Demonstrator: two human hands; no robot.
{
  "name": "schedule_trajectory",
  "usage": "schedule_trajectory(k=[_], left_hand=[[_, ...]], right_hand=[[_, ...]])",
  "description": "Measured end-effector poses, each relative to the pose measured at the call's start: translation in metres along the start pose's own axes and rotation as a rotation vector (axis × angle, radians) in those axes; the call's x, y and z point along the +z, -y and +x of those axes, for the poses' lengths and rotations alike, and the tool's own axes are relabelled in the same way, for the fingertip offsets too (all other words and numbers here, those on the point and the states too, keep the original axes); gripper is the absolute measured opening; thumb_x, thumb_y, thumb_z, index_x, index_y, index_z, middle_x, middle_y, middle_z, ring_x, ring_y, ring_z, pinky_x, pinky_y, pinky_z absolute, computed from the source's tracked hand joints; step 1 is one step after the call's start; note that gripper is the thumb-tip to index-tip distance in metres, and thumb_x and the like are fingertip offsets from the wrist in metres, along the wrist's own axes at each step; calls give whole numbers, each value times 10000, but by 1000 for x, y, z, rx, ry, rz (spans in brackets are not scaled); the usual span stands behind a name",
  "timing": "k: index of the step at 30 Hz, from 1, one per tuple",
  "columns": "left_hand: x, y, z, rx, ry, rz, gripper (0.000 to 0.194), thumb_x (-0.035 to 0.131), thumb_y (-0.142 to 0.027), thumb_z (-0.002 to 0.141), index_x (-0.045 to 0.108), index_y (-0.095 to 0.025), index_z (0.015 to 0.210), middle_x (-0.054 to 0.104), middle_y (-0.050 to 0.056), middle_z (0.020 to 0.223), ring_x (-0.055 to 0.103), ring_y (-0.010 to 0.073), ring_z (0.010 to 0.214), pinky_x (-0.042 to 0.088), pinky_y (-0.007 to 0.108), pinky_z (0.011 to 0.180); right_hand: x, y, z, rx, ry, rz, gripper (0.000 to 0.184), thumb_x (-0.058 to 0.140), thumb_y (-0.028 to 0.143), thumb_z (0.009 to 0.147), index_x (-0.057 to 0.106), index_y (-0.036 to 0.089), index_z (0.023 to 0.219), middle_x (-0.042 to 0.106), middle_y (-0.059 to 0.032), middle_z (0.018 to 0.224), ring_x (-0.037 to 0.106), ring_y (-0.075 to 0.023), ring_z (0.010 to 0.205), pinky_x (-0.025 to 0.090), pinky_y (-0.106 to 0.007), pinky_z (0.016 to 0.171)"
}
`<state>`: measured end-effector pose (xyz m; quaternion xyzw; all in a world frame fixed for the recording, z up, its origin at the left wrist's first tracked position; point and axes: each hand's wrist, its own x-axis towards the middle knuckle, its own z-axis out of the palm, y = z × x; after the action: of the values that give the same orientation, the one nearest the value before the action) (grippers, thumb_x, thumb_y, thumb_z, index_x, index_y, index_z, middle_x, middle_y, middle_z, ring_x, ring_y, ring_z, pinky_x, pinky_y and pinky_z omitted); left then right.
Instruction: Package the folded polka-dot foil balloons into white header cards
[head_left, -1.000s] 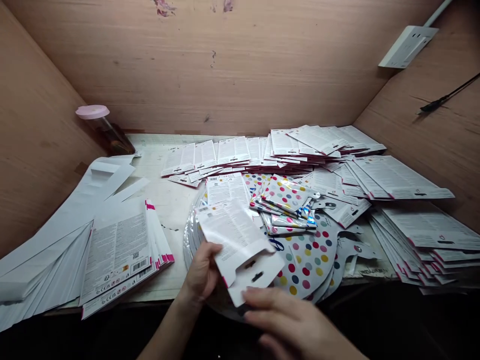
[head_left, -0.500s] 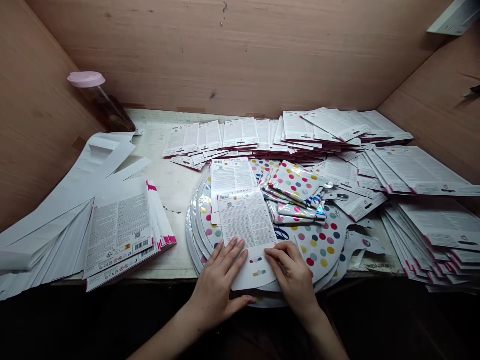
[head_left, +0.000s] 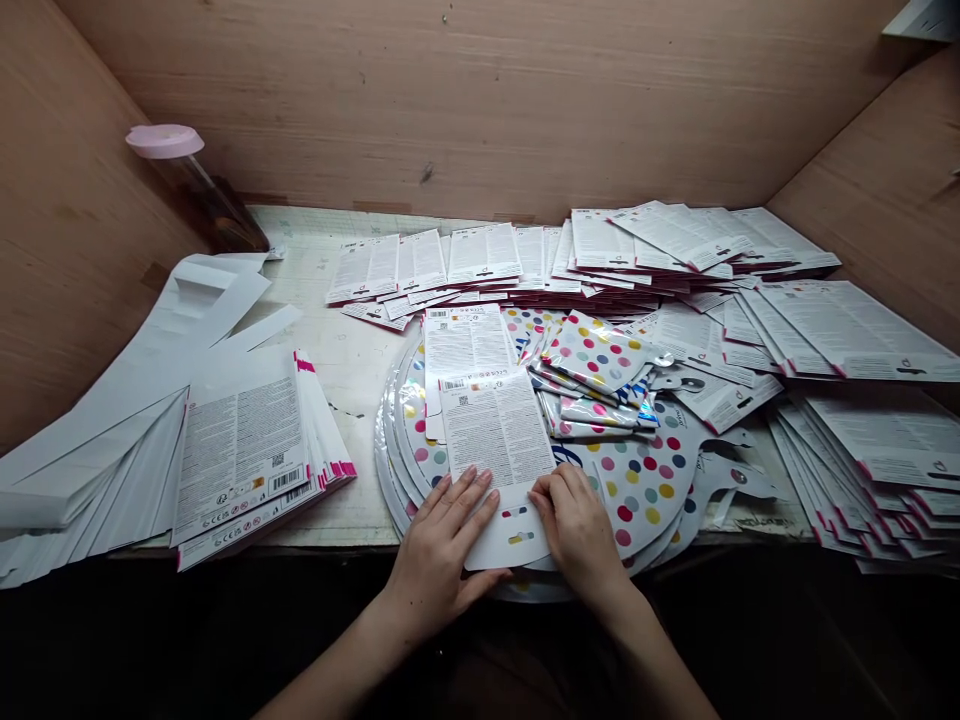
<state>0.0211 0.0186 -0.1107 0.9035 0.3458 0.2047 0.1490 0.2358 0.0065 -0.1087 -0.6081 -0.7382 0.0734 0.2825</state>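
Note:
A white printed card [head_left: 499, 425] with a slot near its lower end lies in front of me, on flat round foil balloons [head_left: 637, 490] with coloured dots. My left hand [head_left: 442, 540] rests flat along the card's left edge, fingers stretched out and thumb by the bottom edge. At the right edge, my right hand [head_left: 577, 525] has curled fingers and thumb pinched on the card. Another printed card [head_left: 466, 335] lies partly under its upper end. Folded dotted foil balloons [head_left: 596, 350] are heaped just to the right.
Left are a stack of printed cards [head_left: 240, 440] and fanned white paper sheets [head_left: 97, 460]. Filled-looking card packs [head_left: 480, 255] line the back; more packs [head_left: 885, 430] are piled right. A pink-lidded bottle [head_left: 214, 200] leans in the back left corner. Board walls [head_left: 465, 110] surround the table.
The view has shifted slightly. My right hand's fingers have curled in more and moved slightly up along the card's right edge. My left hand stays flat on the card.

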Motion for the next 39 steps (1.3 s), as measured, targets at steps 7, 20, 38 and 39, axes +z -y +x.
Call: schedule_trajectory(k=[7, 20, 38, 39], left_hand=[[3, 4, -1, 13, -15, 4, 847, 637, -482, 840, 240, -187, 1527, 447, 144, 1487, 377, 329, 1397, 275, 507, 1155], [-3, 19, -8, 189, -192, -104, 462, 606, -190, 873, 583, -356, 1304, 707, 37, 1054, 591, 264, 1087, 382, 506, 1049], [-16, -3, 1, -655, -228, -21, 336, 693, -534, 775, 589, -216, 817, 570, 58, 831, 528, 300, 835, 459, 462, 733], [-16, -4, 1, -663, -236, -29, 365, 707, -534, 760, 593, -209, 879, 571, 60, 848, 533, 302, 844, 460, 463, 738]], right_hand=[[-23, 12, -20, -83, 127, 41, 168, 411, 154, 957, 534, 188, 848, 555, -47, 854, 518, -197, 839, 411, -335, 767], [-50, 20, -45, -159, 143, 65, 254, 602, 279, 924, 616, 205, 1167, 623, -82, 1100, 533, -224, 1031, 461, -378, 907], [4, 21, -7, 437, -63, -12, 292, 624, 382, 872, 514, 211, 1082, 581, -86, 978, 532, -309, 954, 405, -455, 810], [5, 21, -6, 461, -59, 5, 294, 632, 364, 860, 511, 214, 1082, 587, -81, 970, 535, -308, 958, 401, -458, 823]])
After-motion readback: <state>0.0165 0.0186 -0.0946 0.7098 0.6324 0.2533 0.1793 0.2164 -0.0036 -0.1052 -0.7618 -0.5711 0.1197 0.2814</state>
